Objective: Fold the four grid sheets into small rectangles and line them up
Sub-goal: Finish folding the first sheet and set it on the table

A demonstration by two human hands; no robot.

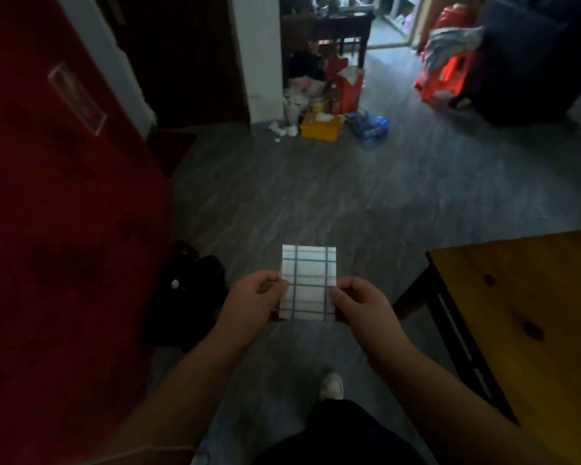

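A white sheet with blue grid lines [308,280] is held upright in the air in front of me, above the grey floor. My left hand [254,298] pinches its left edge near the middle. On the opposite edge, at about the same height, my right hand [361,302] pinches the sheet. The sheet looks like a tall rectangle; whether it is folded I cannot tell. Only this one sheet is in view.
A wooden table [530,313] stands at the right. A red surface [57,229] fills the left. Dark shoes [192,280] lie on the floor at the left. Far back are a yellow bin [321,129] and bags. My foot [331,385] shows below.
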